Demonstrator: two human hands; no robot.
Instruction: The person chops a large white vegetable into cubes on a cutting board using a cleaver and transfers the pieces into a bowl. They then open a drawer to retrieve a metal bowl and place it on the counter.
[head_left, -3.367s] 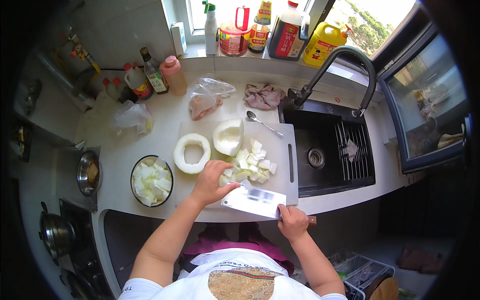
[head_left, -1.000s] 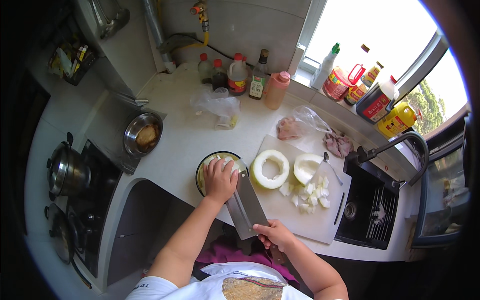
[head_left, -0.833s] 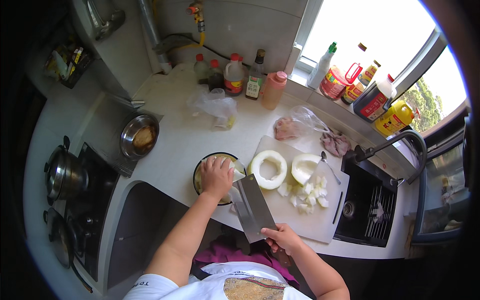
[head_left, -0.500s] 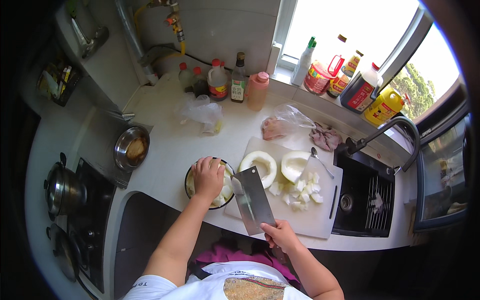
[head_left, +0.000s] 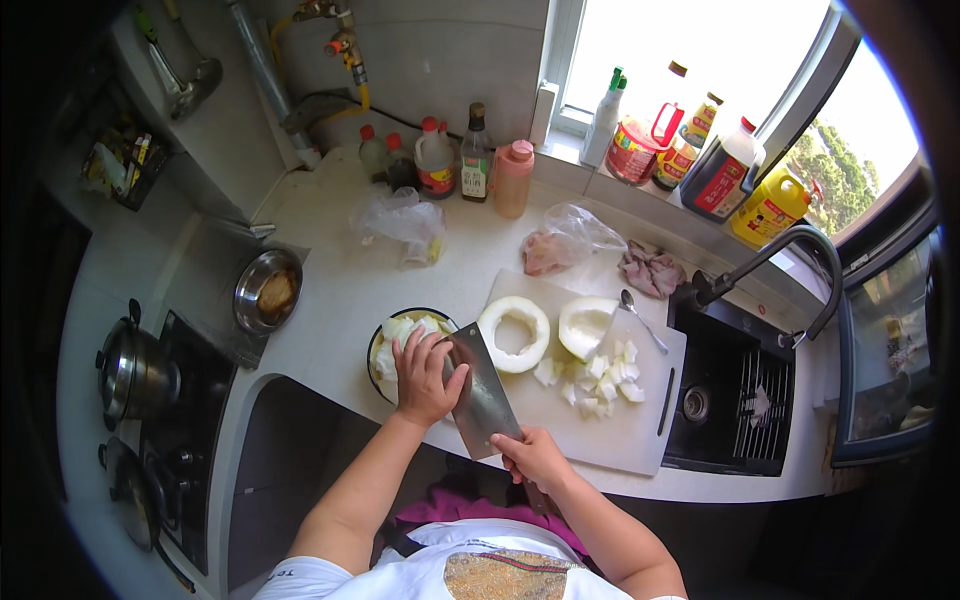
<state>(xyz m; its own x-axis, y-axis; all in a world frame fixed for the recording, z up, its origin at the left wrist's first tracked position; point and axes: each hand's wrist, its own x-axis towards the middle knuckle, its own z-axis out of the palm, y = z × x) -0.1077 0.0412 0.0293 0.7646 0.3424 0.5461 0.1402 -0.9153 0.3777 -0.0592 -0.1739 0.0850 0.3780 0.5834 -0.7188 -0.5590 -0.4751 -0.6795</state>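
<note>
Gripping one knife [head_left: 483, 395] beside one heaped bowl [head_left: 371, 372]

The right hand [head_left: 532, 458] has its fingers clamped on the handle [head_left: 537, 497]! The blade, broad, grey and squared-off, slants between bowl and board [head_left: 625, 445]. The left hand [head_left: 425, 385], fingers apart, is over the bowl's near rim; touching the blade, I can't tell. One board carries one pale melon ring [head_left: 490, 332], one hollow chunk [head_left: 586, 325], one spoon [head_left: 649, 327], small bits [head_left: 600, 380] too jumbled to count.
</note>
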